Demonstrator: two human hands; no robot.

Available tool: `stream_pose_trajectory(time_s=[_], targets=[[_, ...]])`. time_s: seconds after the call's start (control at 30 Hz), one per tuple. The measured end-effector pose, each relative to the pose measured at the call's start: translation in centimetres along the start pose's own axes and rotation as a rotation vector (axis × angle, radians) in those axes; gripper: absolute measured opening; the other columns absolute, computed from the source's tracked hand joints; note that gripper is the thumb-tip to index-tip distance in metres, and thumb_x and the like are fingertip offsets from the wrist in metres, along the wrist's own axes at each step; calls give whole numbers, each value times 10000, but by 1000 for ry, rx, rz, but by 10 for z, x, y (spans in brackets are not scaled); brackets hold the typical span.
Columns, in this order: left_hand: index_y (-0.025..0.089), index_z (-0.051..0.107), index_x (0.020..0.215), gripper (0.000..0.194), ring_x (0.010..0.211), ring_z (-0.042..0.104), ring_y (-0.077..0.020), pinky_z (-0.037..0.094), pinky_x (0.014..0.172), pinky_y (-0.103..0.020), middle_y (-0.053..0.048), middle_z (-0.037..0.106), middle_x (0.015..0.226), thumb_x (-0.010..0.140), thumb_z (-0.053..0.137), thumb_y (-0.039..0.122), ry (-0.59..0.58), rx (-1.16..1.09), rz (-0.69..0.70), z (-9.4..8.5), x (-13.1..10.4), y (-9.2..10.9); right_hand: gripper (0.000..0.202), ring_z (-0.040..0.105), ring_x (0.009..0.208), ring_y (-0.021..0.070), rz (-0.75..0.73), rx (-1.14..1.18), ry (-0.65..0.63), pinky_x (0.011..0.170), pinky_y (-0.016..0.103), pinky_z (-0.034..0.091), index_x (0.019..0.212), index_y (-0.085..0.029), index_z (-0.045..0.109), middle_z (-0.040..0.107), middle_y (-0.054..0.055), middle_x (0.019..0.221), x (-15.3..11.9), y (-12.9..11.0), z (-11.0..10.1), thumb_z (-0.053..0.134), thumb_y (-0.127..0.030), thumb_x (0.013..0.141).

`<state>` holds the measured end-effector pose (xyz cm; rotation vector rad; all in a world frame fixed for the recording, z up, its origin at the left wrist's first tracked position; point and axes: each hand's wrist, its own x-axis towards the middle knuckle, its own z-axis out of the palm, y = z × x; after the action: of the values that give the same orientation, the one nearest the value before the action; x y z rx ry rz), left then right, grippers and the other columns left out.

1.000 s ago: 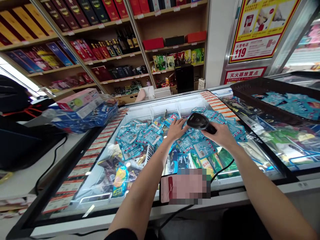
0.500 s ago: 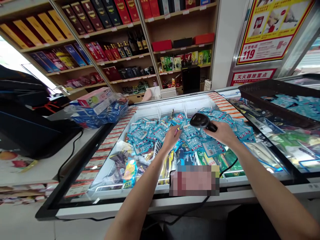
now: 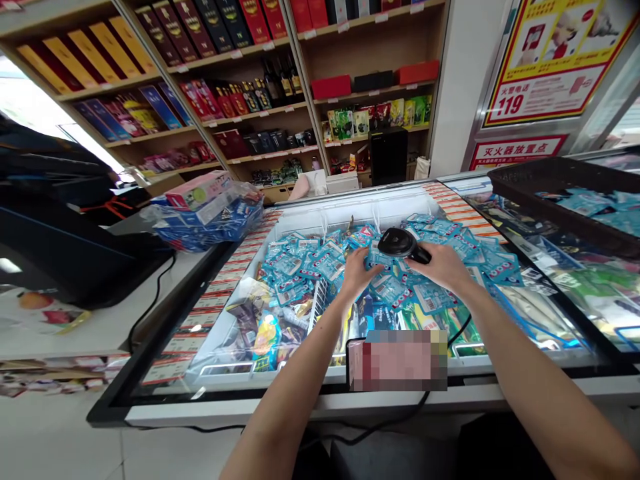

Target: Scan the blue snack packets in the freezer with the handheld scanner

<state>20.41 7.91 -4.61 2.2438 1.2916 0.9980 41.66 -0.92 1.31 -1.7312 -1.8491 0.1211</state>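
Wooden shelves stocked with boxes and bottles line the back of a shop, beside a pale pillar and a poster reading "119" above a red-and-white sign. Bright light shows at far left, beyond a white counter. A glass-topped freezer, white inside, fills the foreground above a pale tiled floor.

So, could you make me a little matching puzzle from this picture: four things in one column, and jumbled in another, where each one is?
Things:
1. Scanner
2. Pink box
3. Basket
4. Poster

Places:
A. Upper right, showing 119
B. On top of a blue bundle, left
C. In the right hand
D. Far right, with blue packets inside

Right pairs: 1-C, 2-B, 3-D, 4-A.
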Motion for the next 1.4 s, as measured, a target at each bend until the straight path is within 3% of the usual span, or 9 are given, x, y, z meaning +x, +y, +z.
stream_pose_trajectory(time_s=[0.17, 0.37, 0.57, 0.9, 1.03, 1.2, 1.4], targets=[[199, 526, 1175, 491, 1099, 532, -228, 413, 929, -370, -88, 573, 1189, 730, 648, 369, 72, -374, -133, -15, -2, -14, 335, 615, 688, 219, -61, 35, 31, 562, 274, 382, 936, -232, 643, 679, 38, 749, -5, -2, -8, 520, -504, 784], [221, 521, 1179, 414, 1048, 556, -204, 459, 858, -335, -71, 591, 1151, 798, 575, 372, 137, -534, -80, -30, -8, -21, 308, 622, 718, 212, -178, -43, 31, 578, 274, 377, 983, -236, 619, 684, 24, 809, -10, -11, -9, 530, -460, 791], [230, 496, 1231, 492, 1147, 504, -229, 458, 855, -327, -82, 527, 1273, 776, 611, 379, 169, -490, -152, -23, -7, -27, 321, 622, 713, 210, -251, -190, 43, 575, 273, 353, 1034, -238, 610, 689, 33, 814, -12, -13, -1, 553, -421, 776], [219, 500, 1225, 461, 1045, 553, -201, 480, 744, -269, -63, 553, 1245, 796, 581, 365, 202, -406, -145, -23, -9, -21, 353, 625, 725, 214, -268, -225, 64, 579, 274, 359, 1055, -239, 606, 688, 33, 817, -15, -13, 5, 546, -440, 770], [232, 500, 1226, 446, 855, 583, -142, 468, 650, -239, -49, 571, 1204, 805, 559, 367, 244, -361, -153, -21, -9, -23, 367, 626, 742, 214, -300, -214, 67, 590, 276, 372, 1081, -227, 599, 690, 44, 853, -16, -13, 4, 546, -422, 774], [251, 488, 1246, 445, 630, 516, -80, 437, 592, -242, -42, 583, 1176, 826, 519, 393, 244, -290, -153, -24, -12, -21, 381, 628, 730, 211, -341, -209, 88, 583, 277, 378, 1097, -208, 588, 684, 49, 840, -17, -14, 3, 540, -420, 784], [253, 492, 1255, 448, 753, 548, -122, 445, 650, -260, -49, 556, 1238, 826, 526, 376, 247, -246, -139, -25, -12, -17, 382, 631, 728, 209, -369, -204, 107, 582, 280, 384, 1094, -194, 587, 679, 55, 825, -17, -16, 4, 531, -419, 790]])
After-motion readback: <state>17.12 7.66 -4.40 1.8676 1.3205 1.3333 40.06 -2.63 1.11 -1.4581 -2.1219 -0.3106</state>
